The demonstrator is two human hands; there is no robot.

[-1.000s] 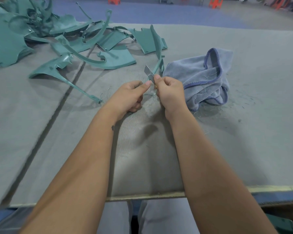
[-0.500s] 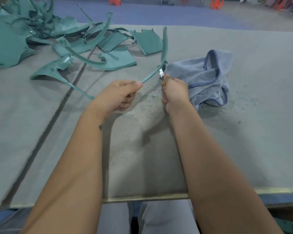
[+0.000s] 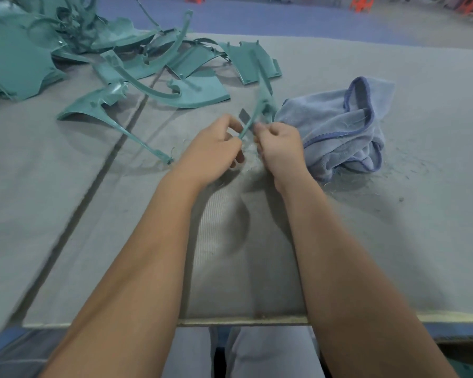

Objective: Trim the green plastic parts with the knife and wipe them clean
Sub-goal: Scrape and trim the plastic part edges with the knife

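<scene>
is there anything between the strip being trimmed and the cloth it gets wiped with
Nothing visible. The green strip, held in the left hand, ends right beside the blue cloth; the right hand with the knife blade sits just in front.

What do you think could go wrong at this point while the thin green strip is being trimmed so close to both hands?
The grey knife blade in the right hand sits beside the left hand; a slip could cut its fingers. The thin curved green plastic strip, gripped only at its near end, might flex under the cut. Shavings could cling to the crumpled blue cloth.
</scene>
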